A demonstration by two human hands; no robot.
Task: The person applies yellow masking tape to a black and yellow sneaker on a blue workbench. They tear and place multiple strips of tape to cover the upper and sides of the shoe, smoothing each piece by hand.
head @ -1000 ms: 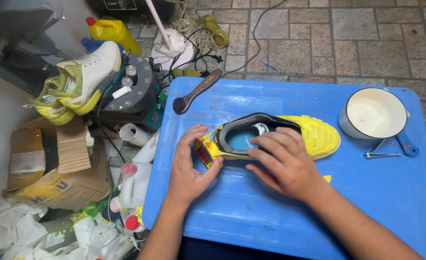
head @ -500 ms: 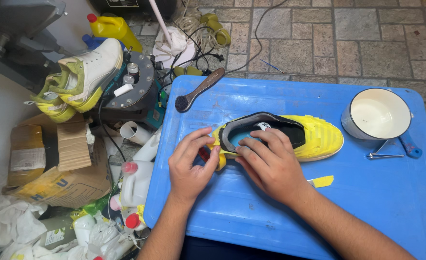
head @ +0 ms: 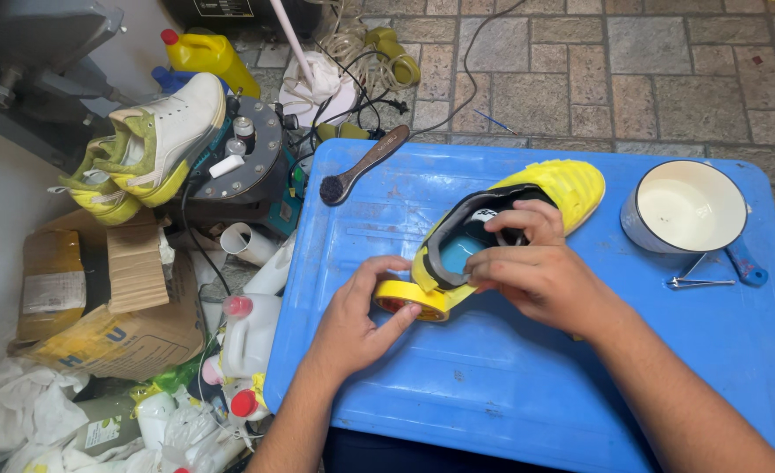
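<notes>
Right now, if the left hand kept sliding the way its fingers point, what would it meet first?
The left hand points up and right and already grips the yellow tape roll. Just beyond that sits the heel of the yellow shoe, which the roll seems to touch; depth is unclear.

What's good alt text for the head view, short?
A person's right hand presses on the collar of a yellow shoe lying on a blue table, while the left hand holds a roll of yellow tape at the shoe's heel. A brush, a white pot and tweezers lie nearby.
</notes>
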